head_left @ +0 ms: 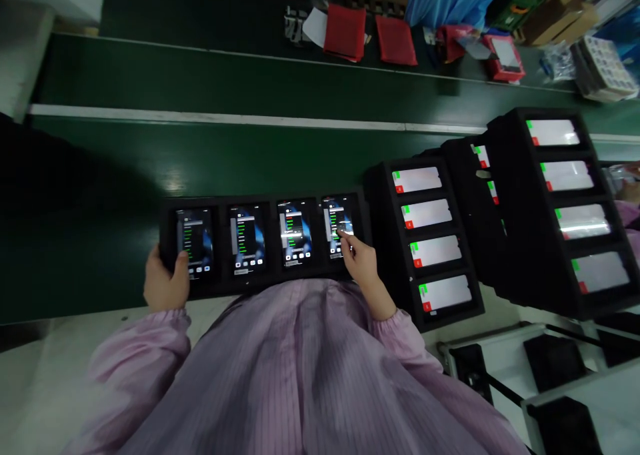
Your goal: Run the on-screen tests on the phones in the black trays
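Observation:
A black tray (271, 241) lies across the near edge of the green bench with several phones in a row, screens lit with lists of green marks. My left hand (167, 278) grips the tray's left end, its thumb lying over the lower corner of the leftmost phone (196, 235). The fingers at the tray's side are partly hidden. My right hand (359, 258) points with the index finger at the screen of the rightmost phone (336, 209), its tip touching or just above the glass. The other fingers are curled, with nothing held.
To the right stands a black tray stack (395, 241) whose top holds several white-screened phones with green and red corners. Farther right is a taller tray stack (545, 241). Red pouches (345, 33) and a blue bag (450, 1) lie along the back. A grey cart (500, 361) is below right.

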{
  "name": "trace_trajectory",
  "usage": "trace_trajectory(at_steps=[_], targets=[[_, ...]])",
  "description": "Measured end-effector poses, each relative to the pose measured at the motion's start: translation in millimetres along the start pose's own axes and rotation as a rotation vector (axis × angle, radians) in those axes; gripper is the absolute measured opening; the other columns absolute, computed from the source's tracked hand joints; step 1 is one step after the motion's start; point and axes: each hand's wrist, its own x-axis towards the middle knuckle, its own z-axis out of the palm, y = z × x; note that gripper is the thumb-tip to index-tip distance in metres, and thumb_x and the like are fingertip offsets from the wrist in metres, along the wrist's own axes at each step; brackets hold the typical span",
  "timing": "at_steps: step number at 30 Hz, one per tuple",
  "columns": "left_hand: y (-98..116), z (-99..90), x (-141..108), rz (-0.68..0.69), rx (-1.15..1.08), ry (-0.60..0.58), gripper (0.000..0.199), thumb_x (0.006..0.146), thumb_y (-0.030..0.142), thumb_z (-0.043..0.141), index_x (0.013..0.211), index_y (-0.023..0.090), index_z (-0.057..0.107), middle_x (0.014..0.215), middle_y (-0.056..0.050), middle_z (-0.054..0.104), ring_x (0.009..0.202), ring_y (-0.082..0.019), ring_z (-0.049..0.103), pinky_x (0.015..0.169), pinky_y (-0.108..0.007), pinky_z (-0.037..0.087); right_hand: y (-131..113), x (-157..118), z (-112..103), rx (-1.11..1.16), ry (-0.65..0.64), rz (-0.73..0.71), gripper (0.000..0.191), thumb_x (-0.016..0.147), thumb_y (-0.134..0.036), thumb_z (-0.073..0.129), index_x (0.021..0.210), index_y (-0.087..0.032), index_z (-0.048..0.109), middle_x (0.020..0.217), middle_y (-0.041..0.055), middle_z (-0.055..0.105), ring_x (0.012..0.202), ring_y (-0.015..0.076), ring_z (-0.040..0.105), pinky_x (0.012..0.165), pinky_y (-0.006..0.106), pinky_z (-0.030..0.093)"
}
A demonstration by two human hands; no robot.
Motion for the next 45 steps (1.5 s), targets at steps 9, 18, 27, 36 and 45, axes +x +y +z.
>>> trace_trajectory(at_steps=[9,18,27,36,45], targets=[[4.8,-1.5,-0.7,-0.012,0.022,-0.005,0.073,0.086,0.051,0.044,0.149,0.012,0.043,0.145,-0.022,0.055,0.135,-0.043,0.05,0.113,-0.06,0.037,-42.0,7.0,18.7,-0.071,-0.221,-0.159,0.038,0.104,-0.036,0.046,0.134,-0.026,0.067,0.119,0.0047,0.077,0.09,0.0194,0.076,0.079,0.027,0.057],[-12.7,6.5,10.3,0.01,-0.105,0.018,0.064,0.086,0.05,0.051,0.14,0.017,0.053,0.134,-0.016,0.063,0.131,-0.034,0.056,0.114,-0.049,0.041,-96.8,19.3,52.7,-0.174,-0.38,-0.317,0.037,0.106,-0.035,0.043,0.133,-0.022,0.065,0.128,0.0072,0.073,0.106,0.0229,0.075,0.08,0.029,0.058],[-10.2,5.4,37.8,-0.115,-0.341,-0.084,0.051,0.074,0.042,0.067,0.118,0.017,0.064,0.12,-0.013,0.07,0.122,-0.032,0.061,0.109,-0.045,0.046,-130.3,30.3,75.7,-0.169,-0.503,-0.368,0.037,0.105,-0.03,0.046,0.136,-0.019,0.062,0.135,0.0085,0.069,0.105,0.0251,0.074,0.084,0.033,0.059],[-12.7,2.5,49.7,-0.212,-0.565,-0.18,0.045,0.069,0.041,0.067,0.109,0.018,0.068,0.095,-0.007,0.073,0.092,-0.024,0.07,0.087,-0.037,0.057,-105.9,21.9,71.8,0.018,-0.364,-0.318,0.031,0.103,-0.025,0.05,0.13,-0.022,0.064,0.124,0.005,0.075,0.094,0.019,0.076,0.076,0.026,0.057],[5.6,0.7,65.4,-0.302,-0.738,-0.197,0.031,0.062,0.032,0.069,0.09,0.018,0.07,0.079,-0.004,0.07,0.073,-0.019,0.066,0.063,-0.028,0.054,-107.3,23.5,80.3,0.083,-0.367,-0.359,0.022,0.102,-0.025,0.05,0.112,-0.022,0.069,0.131,0.0057,0.072,0.088,0.0175,0.076,0.072,0.027,0.058]])
